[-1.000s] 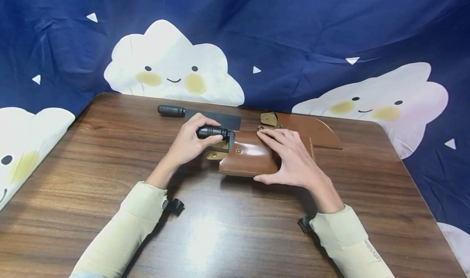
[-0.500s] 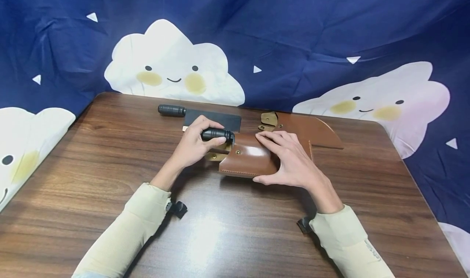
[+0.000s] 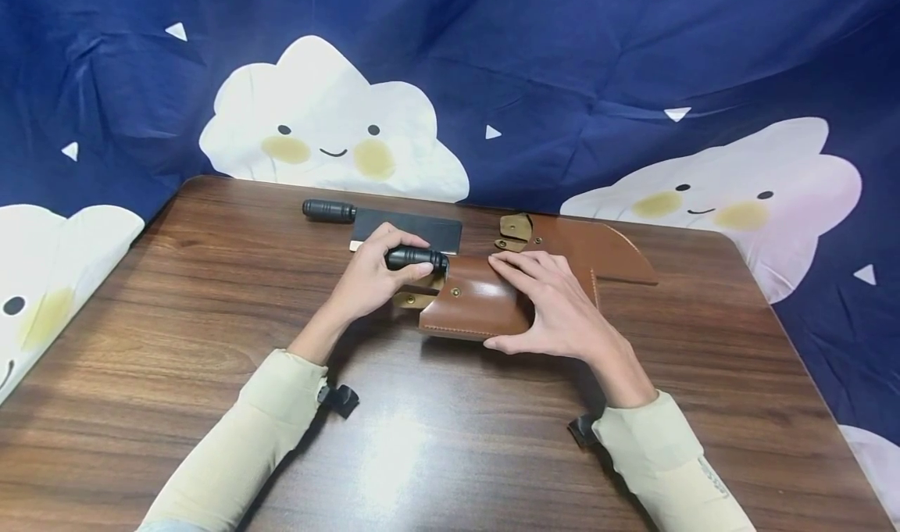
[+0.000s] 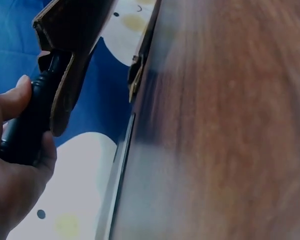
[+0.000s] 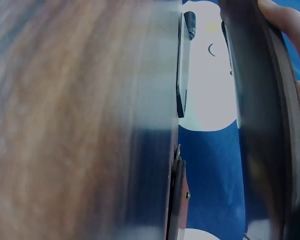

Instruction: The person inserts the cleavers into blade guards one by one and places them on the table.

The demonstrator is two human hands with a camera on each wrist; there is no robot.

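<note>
My left hand (image 3: pixel 367 276) pinches the black ribbed handle (image 3: pixel 406 258) of a knife between thumb and fingers. The knife's blade is hidden inside a brown leather sheath (image 3: pixel 473 307), with only the handle out of its left end. My right hand (image 3: pixel 562 309) holds that sheath, thumb at its near edge and fingers over its far edge. In the left wrist view the handle (image 4: pixel 32 112) enters the mouth of the sheath (image 4: pixel 75 32), which is raised off the table. The right wrist view shows the sheath (image 5: pixel 262 115) edge-on, also above the tabletop. A strap with a snap (image 3: pixel 410 300) sticks out unfastened.
Behind my left hand lies a cleaver (image 3: pixel 408 227) with a black handle and dark blade. A second brown sheath (image 3: pixel 591 248), its flap open, lies at the back right. The wooden table (image 3: pixel 176 344) ends at a cloud-patterned blue cloth (image 3: pixel 534 48).
Over the first half second my left hand shifted slightly right, and the knife's handle moved closer to the sheath's mouth. Since then the hands have stayed nearly still.
</note>
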